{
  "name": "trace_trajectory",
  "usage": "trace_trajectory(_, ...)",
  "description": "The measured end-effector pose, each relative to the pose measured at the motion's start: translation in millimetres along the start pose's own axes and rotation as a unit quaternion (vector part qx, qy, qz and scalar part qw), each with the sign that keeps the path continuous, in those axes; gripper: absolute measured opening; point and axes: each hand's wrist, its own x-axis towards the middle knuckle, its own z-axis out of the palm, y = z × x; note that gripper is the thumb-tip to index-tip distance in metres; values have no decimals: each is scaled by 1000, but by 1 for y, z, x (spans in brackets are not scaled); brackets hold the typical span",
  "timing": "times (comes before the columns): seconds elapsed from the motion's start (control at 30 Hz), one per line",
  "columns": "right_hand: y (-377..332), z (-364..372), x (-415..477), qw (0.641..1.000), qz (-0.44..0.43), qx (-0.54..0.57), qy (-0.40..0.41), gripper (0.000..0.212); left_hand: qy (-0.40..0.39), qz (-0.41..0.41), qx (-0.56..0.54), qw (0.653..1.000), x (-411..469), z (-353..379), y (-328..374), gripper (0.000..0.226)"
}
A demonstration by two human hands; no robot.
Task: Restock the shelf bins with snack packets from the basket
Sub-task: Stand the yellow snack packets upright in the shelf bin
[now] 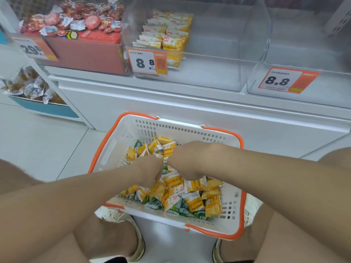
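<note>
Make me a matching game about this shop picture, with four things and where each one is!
Things:
1. basket
2. red packets
3. stacked yellow packets
4. left hand and right hand

Places:
A. in the clear middle bin
B. low in front of the shelf, by the shoes
C. heaped in the upper-left bin
D. down among the loose packets in the basket

Pairs: 1-B, 2-C, 3-A, 4-D.
</note>
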Motion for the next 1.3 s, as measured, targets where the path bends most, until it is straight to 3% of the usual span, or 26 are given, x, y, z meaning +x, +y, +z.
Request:
trace_trajectory(0.1, 14, -3, -5, 997, 47, 65, 22, 31, 90, 13, -152, 984, -6, -34, 1, 25)
trace_trajectory(0.2, 33, -7, -16, 986, 109, 109, 70, 9, 150, 12, -326, 933, -18, -72, 8, 25)
trace_trajectory(0.23, 41, -5, -16, 979, 122, 131, 95, 8, 167, 11, -383, 908, -22, -81, 10, 24)
trace_trajectory(0.33, 55, -5, -20, 942, 136, 243, 190, 42, 205, -4, -554, 807, -38, -110, 24, 15)
trace_trajectory(0.4, 59, -5, -21, 913, 127, 300, 246, 62, 194, 11, -653, 732, -53, -129, 35, 18)
trace_trajectory(0.43, 61, -5, -20, 906, 126, 297, 273, 64, 184, 27, -678, 711, -59, -138, 37, 20)
trace_trajectory(0.47, 62, -7, -20, 901, 126, 294, 292, 60, 185, 36, -677, 712, -64, -146, 37, 22)
trace_trajectory(0.6, 74, -17, -33, 861, 118, 378, 318, 45, 250, 32, -543, 801, -82, -170, 24, 24)
trace_trajectory(0.67, 80, -20, -39, 839, 115, 425, 319, 40, 246, 23, -552, 796, -85, -178, 18, 25)
trace_trajectory(0.77, 84, -26, -47, 809, 62, 487, 325, 25, 226, 3, -622, 750, -87, -190, 10, 20)
trace_trajectory(0.83, 85, -30, -52, 764, 21, 556, 328, 18, 242, 7, -628, 739, -87, -195, 5, 11)
trace_trajectory(0.93, 86, -31, -57, 701, 9, 634, 326, 17, 293, 17, -534, 793, -86, -199, 0, 17)
trace_trajectory(1.0, 88, -31, -57, 637, 14, 690, 344, 19, 273, 37, -512, 814, -88, -198, -3, 29)
trace_trajectory(1.07, 92, -32, -58, 571, 15, 740, 355, 22, 251, 76, -551, 793, -88, -195, -3, 27)
trace_trajectory(1.1, 93, -32, -58, 556, 17, 751, 356, 23, 262, 90, -568, 775, -87, -193, -3, 24)
trace_trajectory(1.17, 93, -32, -57, 560, 21, 750, 352, 24, 301, 97, -578, 752, -82, -193, -5, 18)
trace_trajectory(1.3, 96, -36, -57, 627, 54, 680, 376, 23, 334, 94, -564, 749, -81, -195, -10, 13)
